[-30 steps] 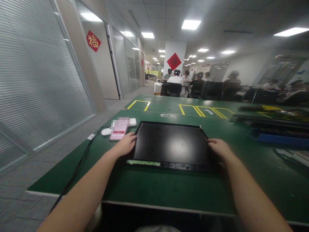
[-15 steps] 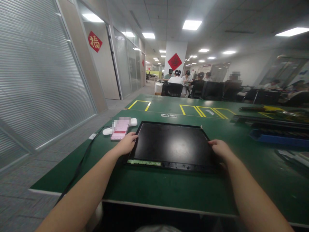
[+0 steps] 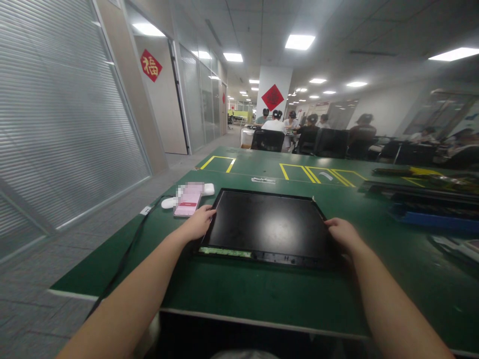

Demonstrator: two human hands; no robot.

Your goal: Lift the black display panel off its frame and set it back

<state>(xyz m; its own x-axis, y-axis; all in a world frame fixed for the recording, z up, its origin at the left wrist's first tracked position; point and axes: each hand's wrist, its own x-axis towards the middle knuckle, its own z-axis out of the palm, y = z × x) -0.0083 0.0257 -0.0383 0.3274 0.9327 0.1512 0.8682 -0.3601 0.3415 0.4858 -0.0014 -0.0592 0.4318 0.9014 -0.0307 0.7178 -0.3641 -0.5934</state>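
Observation:
A flat black display panel [image 3: 262,219] in a thin dark frame lies in front of me on the green table [image 3: 284,299]. A strip of green circuit board [image 3: 225,252] runs along the left part of its near edge. My left hand [image 3: 200,222] grips the panel's left edge, thumb on top and the other fingers mostly hidden. On the opposite side, my right hand [image 3: 342,233] is closed on the right edge, its thumb over the frame and the fingers tucked below. Whether the panel is slightly raised off the table I cannot tell.
Left of the panel lies a phone [image 3: 188,202] with a pink screen, beside a white device and a black strap [image 3: 129,249]. A blue tray [image 3: 422,218] and dark strips are at the right. Yellow tape outlines [image 3: 299,172] mark the far side. Several people sit beyond.
Both hands keep the same hold on the panel. The whole view has shifted very slightly; nothing else visibly moves on the table.

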